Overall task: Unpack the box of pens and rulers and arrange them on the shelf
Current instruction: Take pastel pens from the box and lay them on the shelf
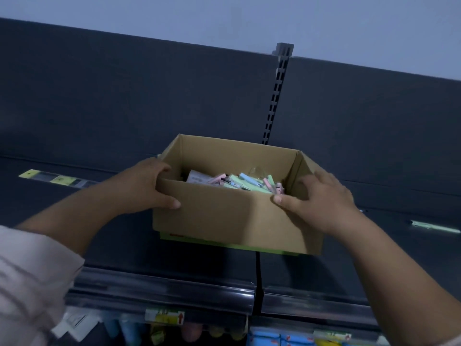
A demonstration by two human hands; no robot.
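Upper shelf, centre: an open cardboard box (224, 216) is held over the dark shelf (74, 216), in front of the slotted upright (275, 101) of the back panel. Whether its base rests on the shelf cannot be told.
Box relative to grip: the box is flanked by both hands, one at each near corner, so that the near wall spans the gap between them.
Grip, left hand (142, 186): it is wrapped round the near left corner, with the fingers hooked over the left rim and the thumb pressed flat on the near wall.
Grip, right hand (321, 198): it is wrapped round the near right corner, with the thumb laid on the near wall just below the rim and the fingers curled against the splayed right flap.
Contents: pastel pink, green and blue pen-like packs (249, 183) are seen heaped beyond the near wall, with a white printed slip (197, 179) at their left. Rulers cannot be singled out.
Hidden: the near part of the box floor is screened by the near wall. A green edge (224, 243) shows beneath the base, its nature unclear.
Arms: both forearms are stretched up and forward from the near corners of the view. A pale striped sleeve (30, 283) is cut off at the near left.
Blurred: the clear price rail (162, 293) along the shelf's near edge and a tag with a red arrow (166, 316) are smeared. On the level below, only blue packs (279, 339) at the near right can be made out.
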